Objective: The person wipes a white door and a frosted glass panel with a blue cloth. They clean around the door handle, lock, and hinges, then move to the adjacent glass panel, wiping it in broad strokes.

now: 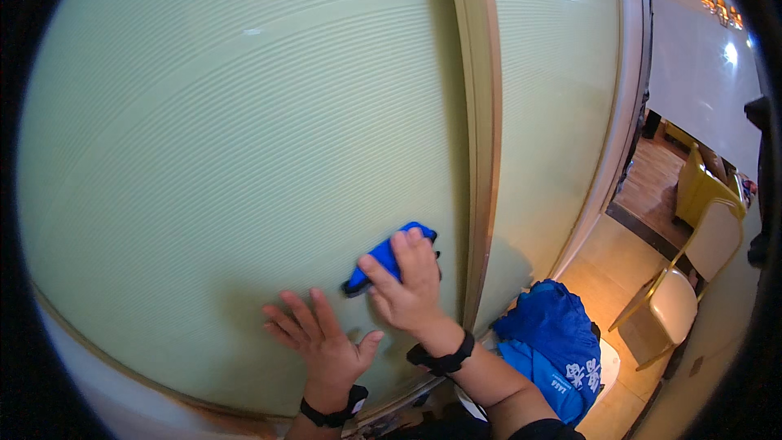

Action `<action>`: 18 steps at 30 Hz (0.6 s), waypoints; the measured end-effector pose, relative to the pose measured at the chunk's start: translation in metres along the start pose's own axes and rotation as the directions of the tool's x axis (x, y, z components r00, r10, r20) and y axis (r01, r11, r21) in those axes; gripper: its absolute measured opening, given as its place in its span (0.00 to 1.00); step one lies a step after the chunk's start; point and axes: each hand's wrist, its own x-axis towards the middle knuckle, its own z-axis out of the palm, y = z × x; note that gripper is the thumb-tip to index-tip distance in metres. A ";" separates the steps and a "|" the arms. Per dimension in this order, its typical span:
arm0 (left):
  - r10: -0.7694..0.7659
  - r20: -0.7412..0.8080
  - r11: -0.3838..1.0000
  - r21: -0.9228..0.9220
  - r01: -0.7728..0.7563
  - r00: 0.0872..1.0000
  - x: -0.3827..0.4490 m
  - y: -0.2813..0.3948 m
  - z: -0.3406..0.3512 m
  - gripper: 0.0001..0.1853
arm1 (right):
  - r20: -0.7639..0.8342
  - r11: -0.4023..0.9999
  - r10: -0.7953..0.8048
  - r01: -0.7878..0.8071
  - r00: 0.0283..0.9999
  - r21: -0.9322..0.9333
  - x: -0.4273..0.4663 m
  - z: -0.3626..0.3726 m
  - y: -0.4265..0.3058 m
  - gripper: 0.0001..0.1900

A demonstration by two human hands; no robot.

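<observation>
A large glass panel (pixel 244 165) with fine horizontal ribbing fills most of the view. Against its lower right part my right hand (pixel 406 281) presses a blue cloth (pixel 382 256) with dark edges, fingers spread over it. Lower and to the left, my left hand (pixel 324 330) is at the panel with its fingers apart and nothing held; whether the palm touches the glass cannot be told. Both wrists wear black bands. A vertical frame strip (pixel 482 153) runs just right of the cloth.
Blue fabric bags (pixel 550 342) bearing writing lie on a white surface (pixel 610 366) at lower right. Beyond them stands a chair with a gold frame (pixel 672 305) on the tiled floor. A yellow armchair (pixel 702 189) is farther back, past a doorway. Another ribbed panel (pixel 550 104) adjoins the strip.
</observation>
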 end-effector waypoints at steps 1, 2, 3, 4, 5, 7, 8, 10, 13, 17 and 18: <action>0.004 0.011 1.000 -0.001 -0.004 1.000 0.000 -0.002 -0.001 0.58 | -0.035 1.000 -0.002 0.002 0.999 0.014 -0.002 -0.002 0.007 0.27; 0.009 0.022 1.000 -0.003 -0.009 1.000 0.001 -0.003 -0.002 0.58 | -0.033 0.996 0.089 -0.090 0.995 -0.020 0.002 -0.011 0.008 0.28; 0.014 0.034 1.000 -0.010 -0.014 0.999 0.001 -0.002 -0.002 0.58 | -0.047 0.991 0.118 -0.120 0.992 -0.054 0.009 -0.017 0.011 0.28; 0.015 0.034 1.000 -0.021 -0.014 0.999 0.001 -0.003 -0.003 0.58 | -0.065 0.985 0.146 -0.151 0.987 -0.083 0.020 -0.020 0.015 0.28; 0.017 0.034 0.999 -0.033 -0.015 0.999 0.001 -0.002 -0.004 0.58 | -0.084 0.977 0.173 -0.182 0.981 -0.112 0.031 -0.021 0.017 0.28; 0.038 0.023 0.997 -0.066 -0.037 0.999 0.002 -0.003 -0.007 0.59 | -0.134 0.970 0.239 -0.243 0.962 -0.019 0.055 -0.020 0.014 0.29; 0.056 0.015 0.995 -0.080 -0.055 0.998 0.002 -0.005 -0.008 0.59 | -0.154 0.971 0.233 -0.239 0.960 -0.022 0.065 -0.015 0.009 0.31; 0.083 -0.009 0.986 -0.143 -0.084 0.996 0.003 -0.005 -0.010 0.60 | -0.252 0.991 0.133 -0.127 0.959 0.037 0.089 -0.007 -0.002 0.36; 0.102 -0.044 0.965 -0.236 -0.110 0.994 0.002 -0.009 -0.010 0.59 | -0.204 0.991 0.033 -0.006 0.978 0.135 0.103 0.004 -0.033 0.37; 0.081 -0.041 0.927 -0.363 -0.090 0.996 -0.006 -0.018 -0.009 0.57 | -0.082 0.968 -0.121 0.135 0.989 0.209 0.081 0.010 -0.056 0.30; 0.069 -0.025 0.924 -0.375 -0.073 0.997 -0.010 -0.024 -0.010 0.57 | -0.028 0.968 -0.087 0.092 0.996 0.235 0.068 0.013 -0.058 0.28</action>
